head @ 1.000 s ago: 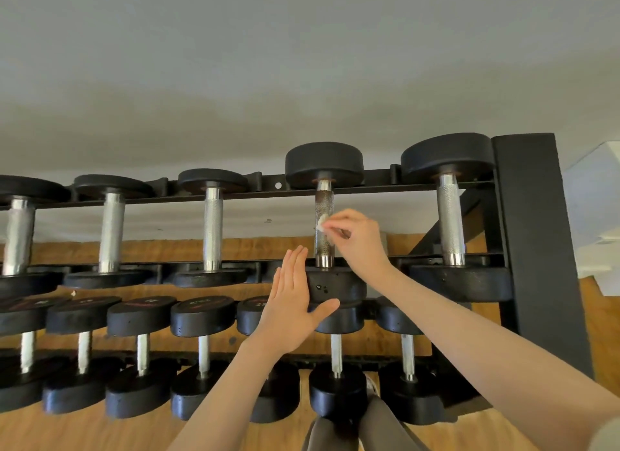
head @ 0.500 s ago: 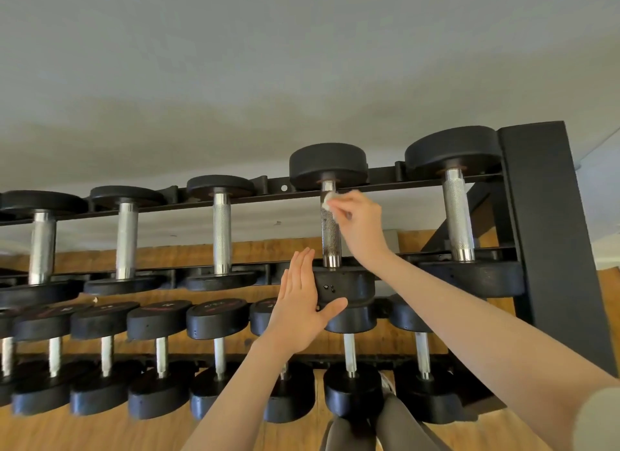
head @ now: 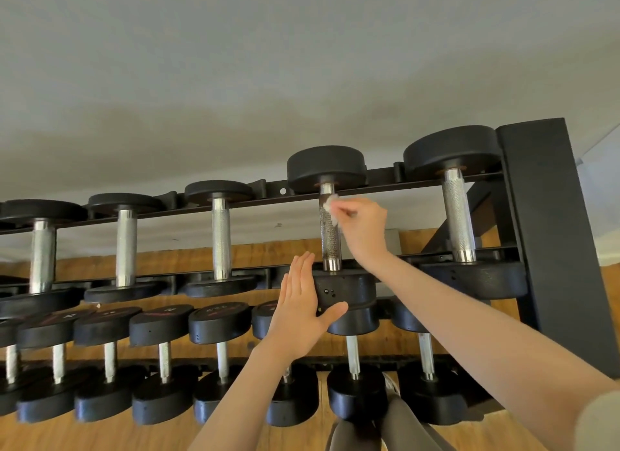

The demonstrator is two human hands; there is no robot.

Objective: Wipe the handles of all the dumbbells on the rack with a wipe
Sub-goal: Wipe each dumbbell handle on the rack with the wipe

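On the top row of the rack [head: 557, 215], second dumbbell from the right, our right hand [head: 364, 227] pinches a small white wipe [head: 330, 209] against the upper end of the knurled handle [head: 329, 235], just under the far weight head. Our left hand [head: 302, 309] lies flat, fingers straight, against the left side of that dumbbell's near head [head: 349, 287], thumb tucked under it, steadying it.

We judge a few risks from here. The wipe is a small wad held only by fingertips, and rough knurling could snag it, shred it or pull it loose; then bare fingers would rub the metal rather than clean it. The wad meets the handle on the side facing us, so the back of the handle may stay unwiped unless we wrap round it. The dumbbell sits on narrow rails, so if our left hand pushes harder than it braces, the dumbbell could roll or shift in its cradle. The neighbouring dumbbell [head: 458, 215] to the right stands close, leaving our knuckles little room there. The lower rows [head: 218, 329] look untouched, so much remains.
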